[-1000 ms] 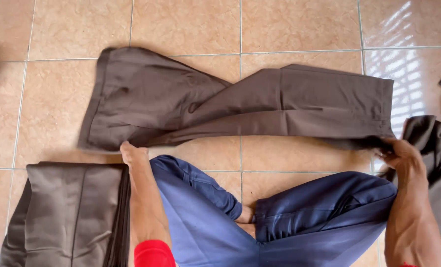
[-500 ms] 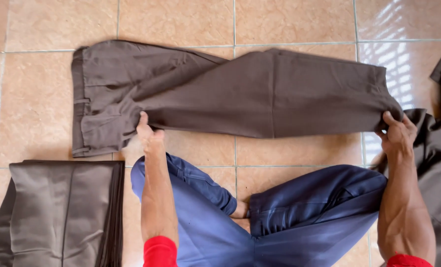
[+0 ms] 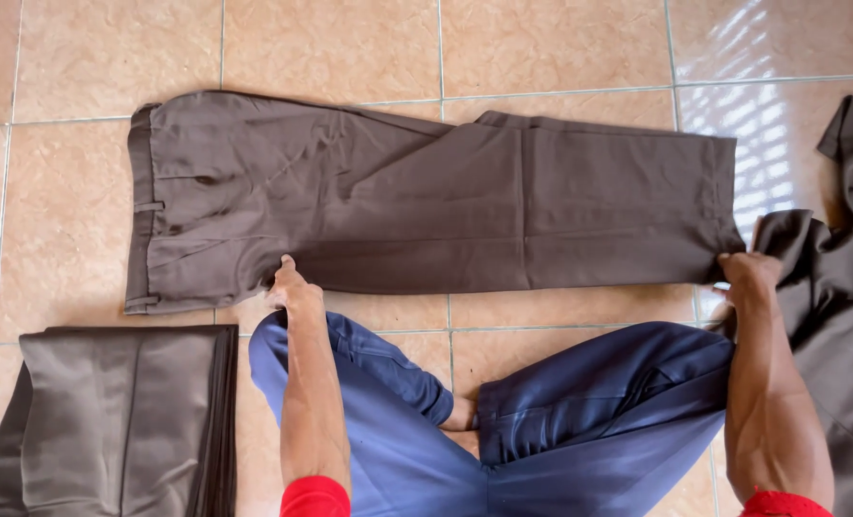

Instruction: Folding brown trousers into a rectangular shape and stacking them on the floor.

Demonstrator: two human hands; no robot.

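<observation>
A pair of dark brown trousers (image 3: pixel 426 206) lies flat on the tiled floor, waistband to the left, legs stacked and stretched to the right. My left hand (image 3: pixel 291 283) pinches the near edge of the trousers just below the seat. My right hand (image 3: pixel 747 273) grips the near corner of the leg hems at the right. Both forearms reach out over my crossed legs in blue trousers (image 3: pixel 503 421).
A folded stack of brown trousers (image 3: pixel 125 421) lies at the lower left. A heap of loose brown garments (image 3: pixel 843 287) sits at the right edge. The floor (image 3: pixel 350 48) is beige tile with grout lines and a glare patch at the upper right.
Both hands have drawn the trousers out flatter and straighter; the legs now lie stacked and aligned. The left hand has moved up to the seat edge, and the view has shifted left.
</observation>
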